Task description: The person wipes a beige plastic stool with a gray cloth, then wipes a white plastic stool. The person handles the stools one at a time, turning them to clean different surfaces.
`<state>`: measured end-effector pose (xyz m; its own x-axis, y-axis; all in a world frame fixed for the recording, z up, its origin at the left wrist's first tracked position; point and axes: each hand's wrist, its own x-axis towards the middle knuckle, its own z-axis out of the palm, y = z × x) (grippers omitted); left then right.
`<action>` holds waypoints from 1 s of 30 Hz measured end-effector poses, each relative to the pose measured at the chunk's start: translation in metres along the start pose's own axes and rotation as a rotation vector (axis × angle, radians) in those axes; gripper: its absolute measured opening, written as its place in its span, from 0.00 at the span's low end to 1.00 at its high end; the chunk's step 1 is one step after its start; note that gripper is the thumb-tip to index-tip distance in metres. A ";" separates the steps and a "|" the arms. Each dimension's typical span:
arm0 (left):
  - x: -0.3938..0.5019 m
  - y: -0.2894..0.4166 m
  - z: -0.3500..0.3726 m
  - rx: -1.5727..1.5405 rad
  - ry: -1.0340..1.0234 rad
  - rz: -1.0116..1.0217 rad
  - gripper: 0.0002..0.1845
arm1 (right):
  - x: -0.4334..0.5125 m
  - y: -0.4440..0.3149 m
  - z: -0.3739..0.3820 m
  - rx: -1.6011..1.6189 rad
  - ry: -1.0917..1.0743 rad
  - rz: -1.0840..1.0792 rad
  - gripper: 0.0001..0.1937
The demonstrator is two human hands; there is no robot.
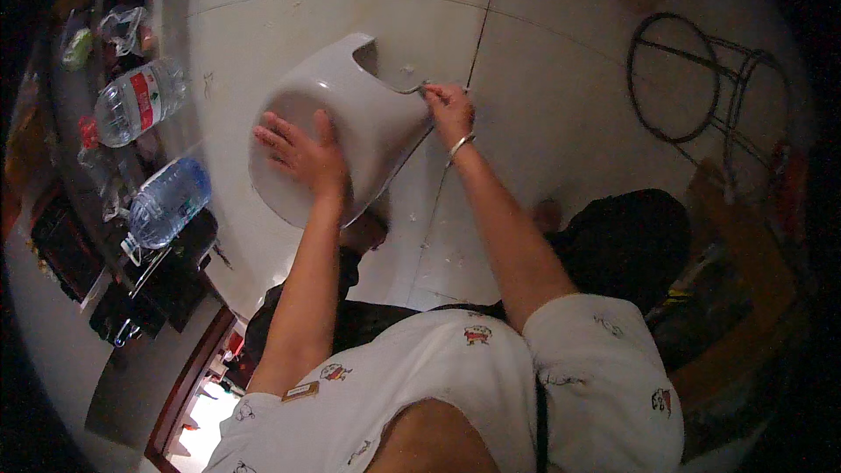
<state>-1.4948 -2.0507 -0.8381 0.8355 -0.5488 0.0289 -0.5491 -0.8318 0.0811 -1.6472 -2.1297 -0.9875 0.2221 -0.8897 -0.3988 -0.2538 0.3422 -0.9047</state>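
Note:
A large, glossy, pale curved shell with a rounded cut-out at its upper edge stands or lies tilted over the tiled floor; its exact kind I cannot tell. My left hand rests on or just over its smooth rounded face, palm down with the fingers apart. My right hand, with a bracelet at the wrist, pinches the shell's corner beside the cut-out between thumb and fingers. The shell's inner side is mostly hidden.
Clear plastic bottles, one with a red cap and one bluish, lie at the left among bags and dark objects. A metal stool frame is at the right on the tiled floor. My knees are below.

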 end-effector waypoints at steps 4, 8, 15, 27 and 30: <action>-0.002 -0.010 -0.004 0.017 -0.004 -0.010 0.51 | -0.017 -0.072 0.002 0.014 -0.127 -0.175 0.08; -0.002 -0.001 -0.006 -0.002 -0.029 -0.012 0.51 | 0.009 -0.032 0.000 -0.009 -0.044 0.116 0.08; -0.005 -0.005 -0.008 -0.013 -0.019 -0.041 0.53 | -0.036 -0.076 0.007 0.058 -0.048 -0.013 0.07; -0.004 0.008 -0.011 -0.016 -0.016 -0.081 0.53 | -0.047 -0.057 0.003 0.187 0.032 0.035 0.07; -0.004 0.004 -0.011 0.019 -0.017 -0.089 0.53 | -0.053 -0.060 0.002 0.114 0.054 0.188 0.08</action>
<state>-1.4999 -2.0504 -0.8266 0.8807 -0.4736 0.0050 -0.4730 -0.8788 0.0634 -1.6422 -2.1029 -0.9124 0.1291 -0.8210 -0.5561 -0.1770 0.5327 -0.8276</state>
